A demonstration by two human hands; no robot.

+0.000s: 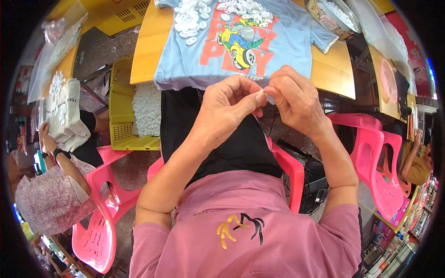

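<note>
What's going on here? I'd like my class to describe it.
A seated person's left hand and right hand come together, seemingly pinching a small whitish piece that is mostly hidden. Beyond them, a printed light-blue fabric T-shirt lies over a yellowish-brown table, with loose piles of small white oval pieces on the shirt. At the left, a yellow rectangular plastic crate holds a heap of white bits.

2 bare forearms (180, 163) slant upward from the lower frame, elbows bent. Above and right of centre, the left hand (227, 104) and right hand (296, 99) meet at the fingertips, thumbs and forefingers pinched, the right's other fingers curled.
</note>
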